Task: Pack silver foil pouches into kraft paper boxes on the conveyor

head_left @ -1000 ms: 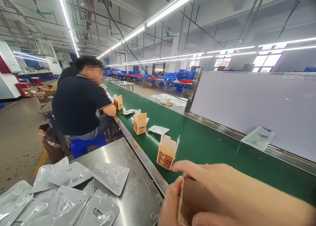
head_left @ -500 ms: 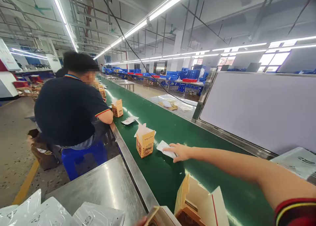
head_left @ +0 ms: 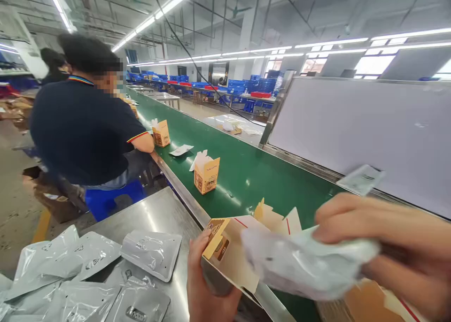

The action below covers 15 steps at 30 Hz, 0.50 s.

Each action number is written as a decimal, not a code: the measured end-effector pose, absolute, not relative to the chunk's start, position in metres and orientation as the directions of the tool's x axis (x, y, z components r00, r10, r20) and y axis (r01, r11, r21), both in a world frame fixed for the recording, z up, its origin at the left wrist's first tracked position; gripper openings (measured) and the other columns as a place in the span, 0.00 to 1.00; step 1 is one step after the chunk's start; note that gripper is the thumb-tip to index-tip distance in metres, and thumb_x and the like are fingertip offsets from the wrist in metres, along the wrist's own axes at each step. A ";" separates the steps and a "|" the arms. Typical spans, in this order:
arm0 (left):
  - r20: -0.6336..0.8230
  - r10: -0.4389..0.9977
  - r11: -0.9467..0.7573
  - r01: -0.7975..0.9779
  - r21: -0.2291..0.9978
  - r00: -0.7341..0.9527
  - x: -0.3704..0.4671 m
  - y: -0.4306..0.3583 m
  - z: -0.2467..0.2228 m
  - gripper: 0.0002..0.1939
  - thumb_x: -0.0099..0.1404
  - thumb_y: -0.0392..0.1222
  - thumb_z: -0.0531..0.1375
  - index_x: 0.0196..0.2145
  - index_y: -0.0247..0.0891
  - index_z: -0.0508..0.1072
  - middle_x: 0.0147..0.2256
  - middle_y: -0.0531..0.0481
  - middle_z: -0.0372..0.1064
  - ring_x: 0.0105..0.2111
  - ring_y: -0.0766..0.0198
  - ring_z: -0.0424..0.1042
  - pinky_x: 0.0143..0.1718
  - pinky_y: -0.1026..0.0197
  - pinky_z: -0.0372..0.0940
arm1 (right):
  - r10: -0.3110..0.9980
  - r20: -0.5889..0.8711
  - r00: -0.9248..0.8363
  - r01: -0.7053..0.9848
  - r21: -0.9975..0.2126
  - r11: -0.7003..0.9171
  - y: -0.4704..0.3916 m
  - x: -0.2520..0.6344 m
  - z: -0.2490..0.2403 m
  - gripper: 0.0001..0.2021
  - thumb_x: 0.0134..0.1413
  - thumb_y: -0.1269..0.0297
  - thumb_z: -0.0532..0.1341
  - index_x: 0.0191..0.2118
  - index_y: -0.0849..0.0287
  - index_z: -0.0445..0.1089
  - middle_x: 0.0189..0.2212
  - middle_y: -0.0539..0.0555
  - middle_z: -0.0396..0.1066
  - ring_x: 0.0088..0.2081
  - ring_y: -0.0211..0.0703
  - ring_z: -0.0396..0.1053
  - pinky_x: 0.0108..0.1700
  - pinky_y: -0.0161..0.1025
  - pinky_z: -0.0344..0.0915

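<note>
Clasping an open carton [head_left: 237, 257] in the left hand [head_left: 204, 294]; pinching a blurred pouch [head_left: 299, 265], not yet inside, in the right hand [head_left: 391, 221].

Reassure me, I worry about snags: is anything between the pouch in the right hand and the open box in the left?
Nothing visible stands between them: the blurred pouch in the right hand overlaps the open box in the left hand; touching, I cannot tell.

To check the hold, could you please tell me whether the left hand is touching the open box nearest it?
Touching: the head view shows the left hand with its fingers against the side of the open box.
</note>
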<state>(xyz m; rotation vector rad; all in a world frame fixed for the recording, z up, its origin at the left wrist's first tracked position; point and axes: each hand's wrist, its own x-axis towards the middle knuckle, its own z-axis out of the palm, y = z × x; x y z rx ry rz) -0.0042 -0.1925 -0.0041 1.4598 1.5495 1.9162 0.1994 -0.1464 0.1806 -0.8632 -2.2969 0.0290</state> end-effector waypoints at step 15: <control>0.887 0.455 -0.760 0.555 0.339 0.081 0.029 -0.208 -0.017 0.33 0.54 0.44 0.61 0.56 0.36 0.57 0.48 0.40 0.65 0.50 0.52 0.66 0.59 0.47 0.54 | 0.487 -0.020 -0.873 0.452 -0.412 0.792 -0.214 0.196 0.128 0.27 0.48 0.68 0.61 0.56 0.61 0.60 0.54 0.59 0.62 0.52 0.46 0.65 0.52 0.38 0.66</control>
